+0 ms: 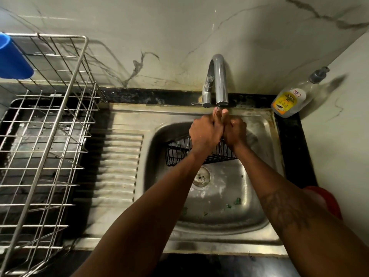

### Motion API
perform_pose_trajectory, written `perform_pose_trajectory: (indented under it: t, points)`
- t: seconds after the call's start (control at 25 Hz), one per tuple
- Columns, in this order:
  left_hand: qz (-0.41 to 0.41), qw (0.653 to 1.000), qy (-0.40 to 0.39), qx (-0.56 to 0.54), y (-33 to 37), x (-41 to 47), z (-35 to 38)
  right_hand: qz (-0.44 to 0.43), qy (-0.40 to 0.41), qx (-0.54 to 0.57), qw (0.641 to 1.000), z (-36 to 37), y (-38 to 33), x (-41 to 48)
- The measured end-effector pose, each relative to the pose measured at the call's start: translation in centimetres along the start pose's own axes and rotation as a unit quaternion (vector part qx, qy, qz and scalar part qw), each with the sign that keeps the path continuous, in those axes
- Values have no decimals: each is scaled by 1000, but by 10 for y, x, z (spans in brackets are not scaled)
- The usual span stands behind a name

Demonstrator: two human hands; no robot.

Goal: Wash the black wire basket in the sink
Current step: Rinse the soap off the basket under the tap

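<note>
The black wire basket (179, 151) lies in the steel sink (257, 241), against the far wall of the basin. My left hand (205, 134) and my right hand (235, 130) are pressed together just above it, right under the spout of the chrome tap (220, 76). Both hands have curled fingers, and a few fingertips point up at the spout. Neither hand holds the basket. My wrists hide the basket's middle and right part. I can make out only a thin trickle of water at the spout.
A ribbed draining board (119, 166) lies left of the basin. A steel dish rack (50, 116) stands further left, with a blue cup (12, 58) at its back corner. A soap pump bottle (289, 100) stands back right. A red object (327, 198) sits by my right forearm. Green scraps lie near the drain (201, 175).
</note>
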State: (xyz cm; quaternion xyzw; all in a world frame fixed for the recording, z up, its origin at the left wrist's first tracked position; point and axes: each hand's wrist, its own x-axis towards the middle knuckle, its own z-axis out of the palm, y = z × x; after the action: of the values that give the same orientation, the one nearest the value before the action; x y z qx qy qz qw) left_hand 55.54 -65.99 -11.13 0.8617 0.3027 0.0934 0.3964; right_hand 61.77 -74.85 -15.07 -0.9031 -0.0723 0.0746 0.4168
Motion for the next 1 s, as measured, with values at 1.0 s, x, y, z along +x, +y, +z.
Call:
perform_pose_trajectory:
  t: [1.0]
  points:
    - [41,984,-56,165,-107,17,0,117,70,-55,989,-17,-7,-3]
